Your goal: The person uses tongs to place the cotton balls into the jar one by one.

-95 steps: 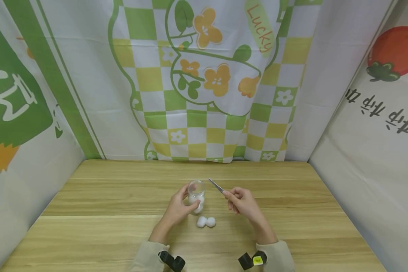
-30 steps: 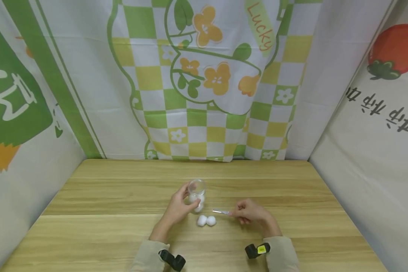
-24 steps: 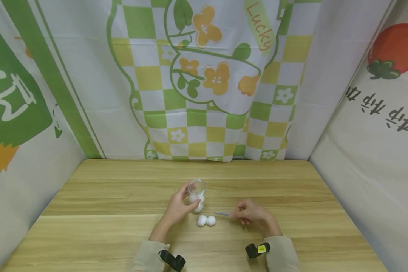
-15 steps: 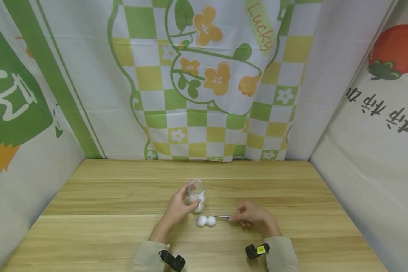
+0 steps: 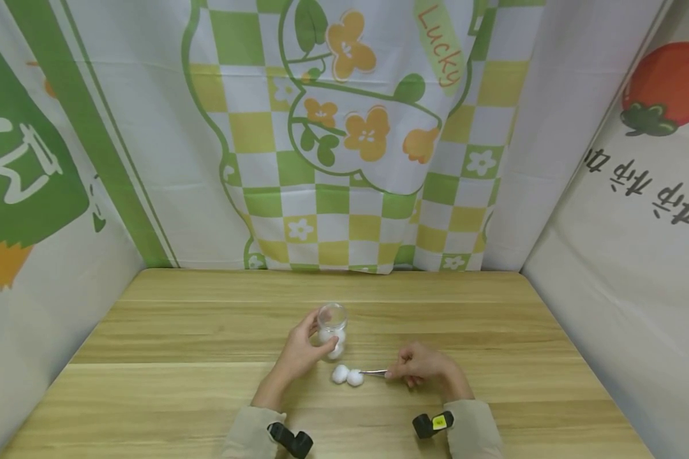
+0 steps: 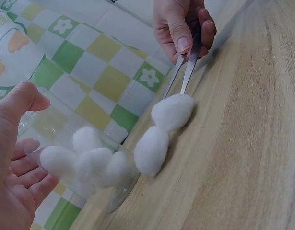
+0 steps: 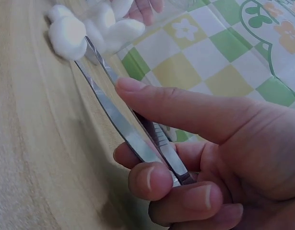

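My left hand [image 5: 302,349] holds an uncapped clear jar [image 5: 332,317] upright on the table, thumb on the near side and fingers round the back. Several white cotton balls [image 6: 92,163] lie inside it. My right hand [image 5: 420,364] pinches metal tweezers [image 7: 113,112] between thumb and fingers, tips pointing left. The two tips stand apart at the nearer-right cotton ball [image 5: 355,377], one at each side of it in the right wrist view. A second cotton ball [image 5: 339,374] touches it on the left. Both loose balls sit on the table just in front of the jar.
The wooden table [image 5: 207,319] reaches back to a checked green, yellow and white curtain [image 5: 333,223]. Printed cloth walls [image 5: 637,287] stand at left and right. A black wrist camera [image 5: 289,440] sits on each beige sleeve.
My right hand has come down and toward me from beside the jar's mouth, bringing the tweezers to the right cotton ball, which has shifted slightly. The left hand and jar have stayed in place.
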`<state>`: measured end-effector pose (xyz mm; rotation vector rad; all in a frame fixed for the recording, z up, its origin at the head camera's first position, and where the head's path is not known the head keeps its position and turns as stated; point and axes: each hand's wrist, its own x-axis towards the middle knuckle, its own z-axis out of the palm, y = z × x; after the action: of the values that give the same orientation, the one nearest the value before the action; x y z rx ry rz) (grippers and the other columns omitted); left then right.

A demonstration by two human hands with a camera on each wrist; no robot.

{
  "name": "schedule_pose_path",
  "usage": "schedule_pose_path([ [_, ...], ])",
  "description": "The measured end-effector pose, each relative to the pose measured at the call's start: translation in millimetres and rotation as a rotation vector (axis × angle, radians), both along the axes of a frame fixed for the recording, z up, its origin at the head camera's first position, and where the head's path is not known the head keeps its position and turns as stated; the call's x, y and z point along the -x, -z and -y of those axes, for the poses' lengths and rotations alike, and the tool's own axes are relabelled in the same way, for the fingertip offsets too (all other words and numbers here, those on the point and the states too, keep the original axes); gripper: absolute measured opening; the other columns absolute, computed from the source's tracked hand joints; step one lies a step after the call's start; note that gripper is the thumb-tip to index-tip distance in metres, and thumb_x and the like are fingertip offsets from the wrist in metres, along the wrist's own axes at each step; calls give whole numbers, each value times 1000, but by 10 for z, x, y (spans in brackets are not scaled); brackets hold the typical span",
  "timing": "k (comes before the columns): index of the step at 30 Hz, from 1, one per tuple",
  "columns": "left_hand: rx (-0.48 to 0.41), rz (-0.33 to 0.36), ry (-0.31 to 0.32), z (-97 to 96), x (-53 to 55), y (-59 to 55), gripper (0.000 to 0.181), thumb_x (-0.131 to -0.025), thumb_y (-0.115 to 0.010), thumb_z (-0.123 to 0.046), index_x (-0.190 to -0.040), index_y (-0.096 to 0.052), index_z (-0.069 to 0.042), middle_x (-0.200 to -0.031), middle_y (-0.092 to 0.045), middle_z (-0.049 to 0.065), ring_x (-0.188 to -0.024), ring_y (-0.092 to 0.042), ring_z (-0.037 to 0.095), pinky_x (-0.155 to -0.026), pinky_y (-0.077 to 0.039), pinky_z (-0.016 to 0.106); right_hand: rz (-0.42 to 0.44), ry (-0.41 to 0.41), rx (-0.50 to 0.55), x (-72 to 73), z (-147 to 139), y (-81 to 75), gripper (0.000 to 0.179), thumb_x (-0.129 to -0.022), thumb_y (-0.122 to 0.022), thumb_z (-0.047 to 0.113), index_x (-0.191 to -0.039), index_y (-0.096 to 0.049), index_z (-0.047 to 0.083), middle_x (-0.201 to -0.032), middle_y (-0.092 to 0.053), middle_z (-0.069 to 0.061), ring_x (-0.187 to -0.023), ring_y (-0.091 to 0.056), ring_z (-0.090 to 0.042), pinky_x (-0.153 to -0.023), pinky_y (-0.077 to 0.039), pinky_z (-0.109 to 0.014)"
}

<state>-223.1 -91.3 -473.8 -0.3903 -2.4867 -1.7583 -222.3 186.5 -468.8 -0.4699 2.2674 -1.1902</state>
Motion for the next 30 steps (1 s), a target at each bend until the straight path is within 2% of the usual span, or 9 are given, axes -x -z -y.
schedule_pose_path([
  [8, 4, 3, -3, -3, -3, -2, 63, -85, -72, -14, -139, -45, 1, -137, -55, 23, -128, -53, 41, -113, -45, 49, 45, -22, 45, 1, 6, 27, 33, -84, -73, 16, -62, -49, 10, -46, -45, 8, -42, -34, -3, -40, -27, -14],
  [12, 6, -1, -4, -5, 0, 0, 62, -85, -72, -14, -139, -45, 1, -137, -55, 22, -128, -53, 41, -113, -44, 50, 12, -62, 39, 26, -2, 64, 39, -87, -70, 16, -63, -46, -3, -46, -43, 9, -42, -33, -3, -41, -26, -14],
  [16, 3, -4, -3, -8, 2, 1, 62, -84, -72, -14, -138, -45, 1, -136, -56, 22, -128, -53, 41, -113, -44, 50, -19, -96, 32, 53, -18, 98, 43, -89, -68, 17, -73, -46, -16, -46, -42, 11, -42, -34, -2, -41, -27, -14],
  [18, 3, -3, -1, -9, 2, -1, 62, -84, -72, -14, -138, -45, 1, -136, -56, 22, -128, -53, 41, -113, -44, 50, -13, -97, 48, 57, -24, 107, 43, -89, -67, 16, -75, -45, -18, -46, -41, 12, -43, -34, -1, -41, -27, -14],
  [23, 3, -2, 3, -10, -2, -15, 62, -85, -72, -14, -139, -45, 1, -137, -55, 22, -129, -52, 42, -114, -44, 50, 43, -43, 111, 39, -40, 62, 44, -88, -68, 13, -77, -41, -20, -47, -40, 12, -44, -34, -2, -42, -27, -14],
  [30, 1, 5, 3, -3, -13, -19, 63, -85, -72, -13, -140, -44, 0, -138, -55, 22, -130, -52, 41, -114, -43, 49, -34, -67, 135, 50, -69, 13, 43, -90, -66, 13, -73, -44, -20, -50, -40, 11, -46, -35, -1, -44, -31, -14],
])
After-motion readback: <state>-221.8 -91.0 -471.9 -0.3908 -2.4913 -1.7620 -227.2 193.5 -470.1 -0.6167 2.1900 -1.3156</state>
